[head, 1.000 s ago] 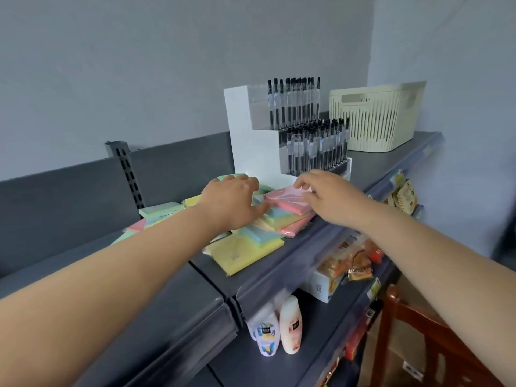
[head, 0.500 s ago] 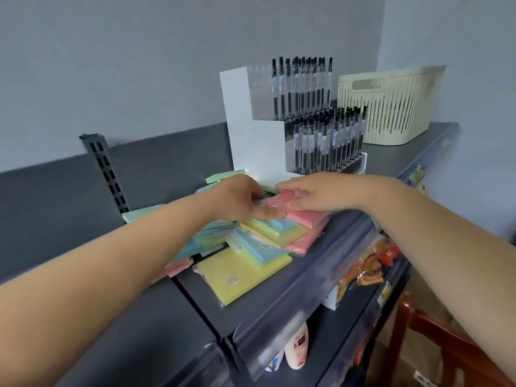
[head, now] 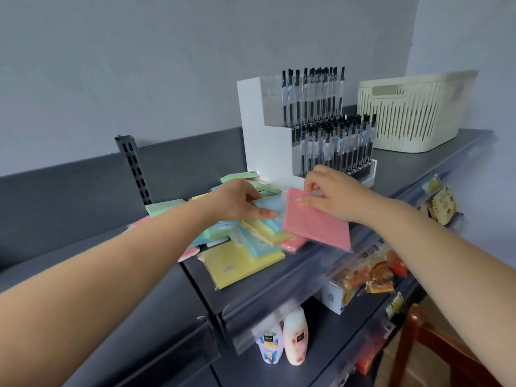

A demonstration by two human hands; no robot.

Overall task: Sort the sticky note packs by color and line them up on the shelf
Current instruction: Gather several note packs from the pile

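Pink pack (head: 318, 219) covers pile's (head: 245, 247) R edge.

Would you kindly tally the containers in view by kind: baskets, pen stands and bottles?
Cream basket: 1
White pen stand: 1
Bottles: 2
Total: 4

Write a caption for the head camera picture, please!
Right hand lifts a pink pack while left hand holds the pile.
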